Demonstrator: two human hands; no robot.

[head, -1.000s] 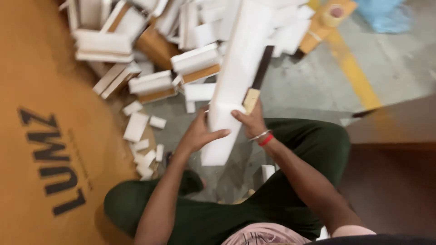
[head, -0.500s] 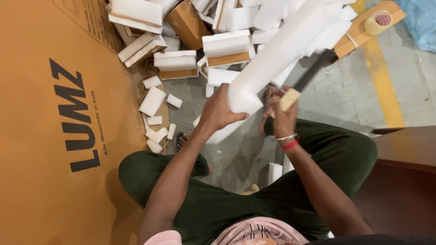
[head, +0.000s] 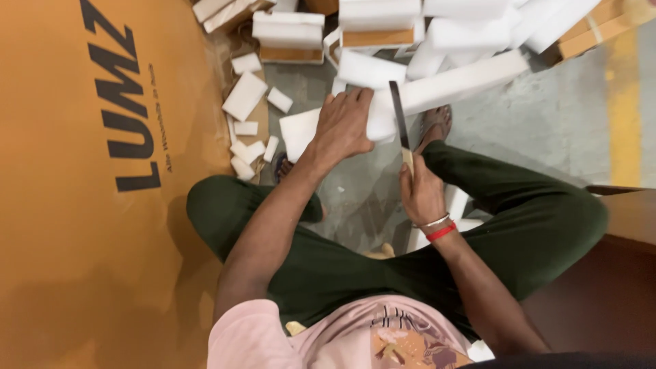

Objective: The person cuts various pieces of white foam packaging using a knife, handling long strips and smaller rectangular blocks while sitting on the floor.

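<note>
Left hand [head: 345, 126] palm down, fingers spread and curled over a long white foam strip [head: 451, 85], pressing it down; the strip runs from under that hand up and away to the hand's right, its near end sticking out just left of the wrist. Right hand [head: 420, 195] closed tight around the pale handle of a knife [head: 400, 123], blade pointing away from the body and standing edge-on against the foam just right of the left hand's knuckles, blade touching or in the strip, exact depth can't tell. Right wrist has a red band and a thin metal bangle. Both hands close together, knife between them. Beyond the left hand a heap of white foam blocks [head: 379, 14], some with brown card backing; small foam offcuts [head: 244, 96] lie left of the left hand on the grey floor [head: 547, 130]. Further left a big orange-brown cardboard sheet [head: 61, 205] with dark print. Person sits, dark green trousers [head: 533, 219] below both hands
</note>
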